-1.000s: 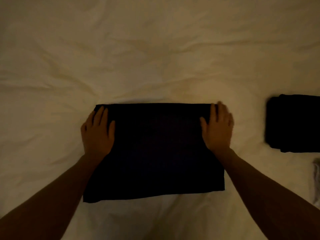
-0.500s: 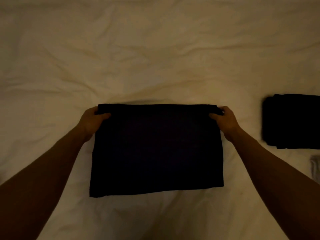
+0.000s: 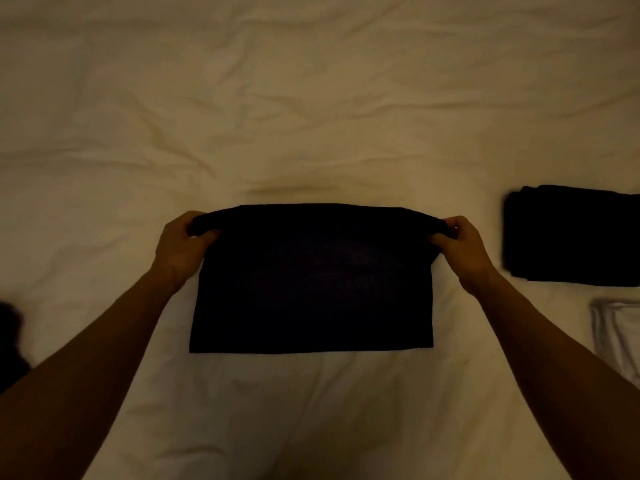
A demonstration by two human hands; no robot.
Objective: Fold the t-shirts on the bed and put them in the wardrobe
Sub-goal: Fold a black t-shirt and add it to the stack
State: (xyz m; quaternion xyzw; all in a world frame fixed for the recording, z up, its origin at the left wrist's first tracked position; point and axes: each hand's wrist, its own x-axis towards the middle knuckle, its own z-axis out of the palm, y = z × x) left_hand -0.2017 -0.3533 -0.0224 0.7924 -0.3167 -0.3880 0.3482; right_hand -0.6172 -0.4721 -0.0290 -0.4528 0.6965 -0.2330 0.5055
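Left hand (image 3: 183, 242) and right hand (image 3: 460, 245) each pinch a far corner of the half-folded dark t-shirt (image 3: 311, 282) on the bed (image 3: 311, 98); soft, light, floppy, so corner grips suit it.

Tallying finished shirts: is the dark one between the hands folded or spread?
Partly folded: dark t-shirt forms a sleeveless rectangle, far corners gripped by both hands.

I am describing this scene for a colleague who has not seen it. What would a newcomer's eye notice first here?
First, the dark t-shirt, part-folded in the middle of the cream bed sheet, with the left hand and right hand each gripping one far corner. Next, the folded dark garment at the right edge, with a folded pale garment just nearer the person.
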